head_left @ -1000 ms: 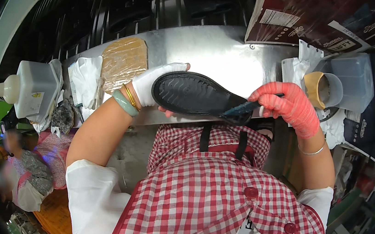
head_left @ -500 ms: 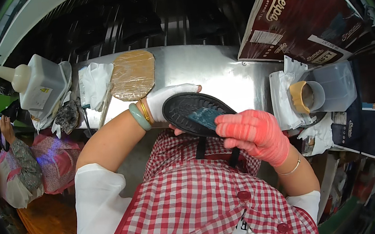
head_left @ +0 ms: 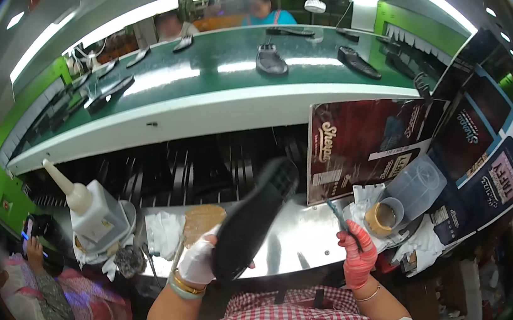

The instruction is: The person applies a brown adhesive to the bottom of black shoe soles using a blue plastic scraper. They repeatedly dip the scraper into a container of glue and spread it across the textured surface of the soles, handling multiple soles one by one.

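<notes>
My left hand, in a white glove, grips the near end of a black shoe sole. The sole is raised and tilted over the metal ledge, its far end pointing up and to the right. My right hand, in a pink glove, is closed round a thin blue-grey brush. The brush points up and a little left, apart from the sole. Close to its right is a small cup with a tan rim. The left fingers behind the sole are mostly hidden.
A white squeeze bottle and folded white cloths stand left. A clear plastic container and dark red cartons are right. Beyond runs a green conveyor belt carrying several shoes. A person works at far left.
The view has tilted up, bringing in the conveyor. The sole has gone from lying flat to raised and tilted. My right hand has moved away from it to the right, with the brush.
</notes>
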Tool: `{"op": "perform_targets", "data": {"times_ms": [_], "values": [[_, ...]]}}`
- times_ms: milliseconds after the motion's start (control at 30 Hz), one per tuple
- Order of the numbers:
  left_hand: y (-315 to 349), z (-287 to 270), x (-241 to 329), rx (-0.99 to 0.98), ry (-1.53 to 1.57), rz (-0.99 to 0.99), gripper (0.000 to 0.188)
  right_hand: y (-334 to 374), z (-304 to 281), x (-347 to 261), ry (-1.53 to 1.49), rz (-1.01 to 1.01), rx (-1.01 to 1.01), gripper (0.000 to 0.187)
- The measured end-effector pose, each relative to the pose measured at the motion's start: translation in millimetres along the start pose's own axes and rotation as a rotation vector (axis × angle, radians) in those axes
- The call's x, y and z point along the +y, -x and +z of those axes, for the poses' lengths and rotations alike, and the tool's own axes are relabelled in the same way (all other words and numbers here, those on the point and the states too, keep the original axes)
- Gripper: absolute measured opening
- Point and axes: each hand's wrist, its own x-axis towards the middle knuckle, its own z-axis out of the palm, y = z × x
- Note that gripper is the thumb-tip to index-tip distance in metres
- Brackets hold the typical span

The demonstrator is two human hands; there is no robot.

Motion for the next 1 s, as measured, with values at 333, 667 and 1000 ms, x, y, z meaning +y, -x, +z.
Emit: {"op": "perform_targets", "data": {"times_ms": [333,667,1000], "values": [[-161,48,102,-0.032,0.333,0.302,0.063,4,36,34,0.449,-0.268,-0.236,0.035],[-74,199,-44,-0.821,0.017,0.281,0.031,17,44,82,0.593,-0.147,-0.378,0.043],[-70,201,-73,-0.83,0.182,0.281,0.026,21,41,90,0.869,-0.103,-0.597,0.053]]}}
